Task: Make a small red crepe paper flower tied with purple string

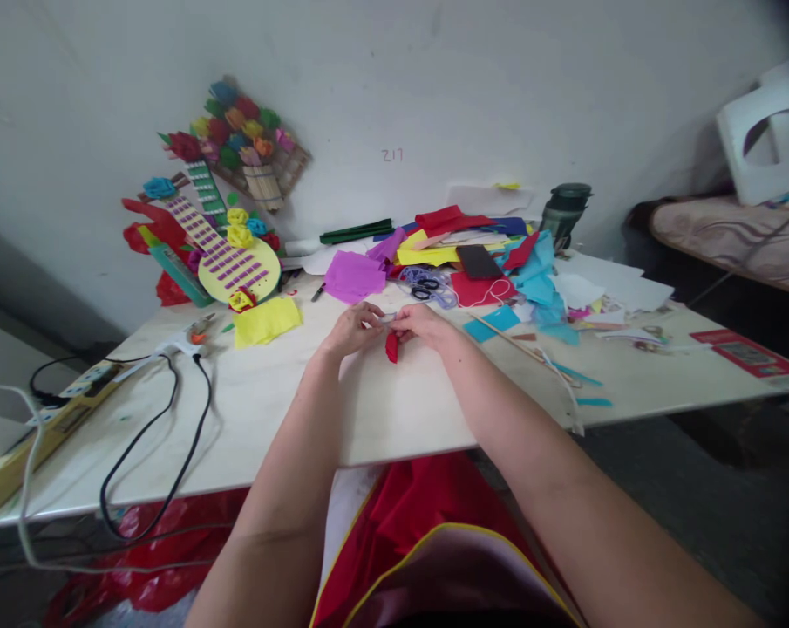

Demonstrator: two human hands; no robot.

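My right hand [420, 323] is closed in a pinch, with a small folded piece of red crepe paper [392, 348] hanging below its fingertips. Close beside it, my left hand [358, 329] has its thumb and fingers bent together at the end of a small whitish strip [387, 318] that spans the gap between both hands. Whether the strip joins the red paper is hidden by the fingers. Just behind the hands lie scissors [425, 288] and a purple paper sheet [355, 276].
A glue gun [188, 338] with a black cord lies left, near a power strip [73, 419]. Yellow paper [268, 322] and a flower-decorated guitar shape [241, 266] stand behind it. A phone [478, 262], blue paper [492, 323], a wooden stick [518, 347] and a bottle [564, 214] are right.
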